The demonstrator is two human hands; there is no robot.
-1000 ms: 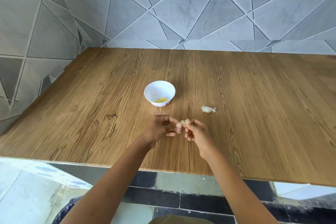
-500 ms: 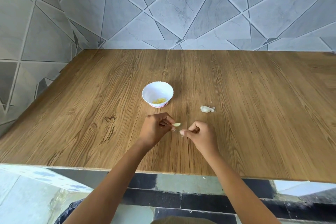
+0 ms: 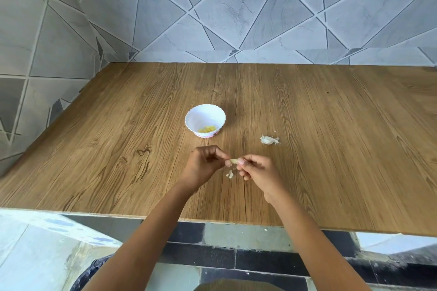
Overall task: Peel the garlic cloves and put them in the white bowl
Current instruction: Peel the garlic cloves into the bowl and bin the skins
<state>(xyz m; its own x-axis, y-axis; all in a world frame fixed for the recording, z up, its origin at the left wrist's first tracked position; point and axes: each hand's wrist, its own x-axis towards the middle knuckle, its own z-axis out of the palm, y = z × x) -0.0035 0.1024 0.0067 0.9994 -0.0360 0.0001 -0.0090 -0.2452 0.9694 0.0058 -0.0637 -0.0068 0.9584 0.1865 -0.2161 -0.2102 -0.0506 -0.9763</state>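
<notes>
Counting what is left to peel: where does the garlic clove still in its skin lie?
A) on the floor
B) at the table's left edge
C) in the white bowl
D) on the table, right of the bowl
D: the unpeeled clove lies on the table, right of the white bowl and apart from it.

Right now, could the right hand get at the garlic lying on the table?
Probably yes: the garlic lies beyond the right hand with only bare table between. But that hand is pinching the clove being peeled, so it must let go first.
</notes>
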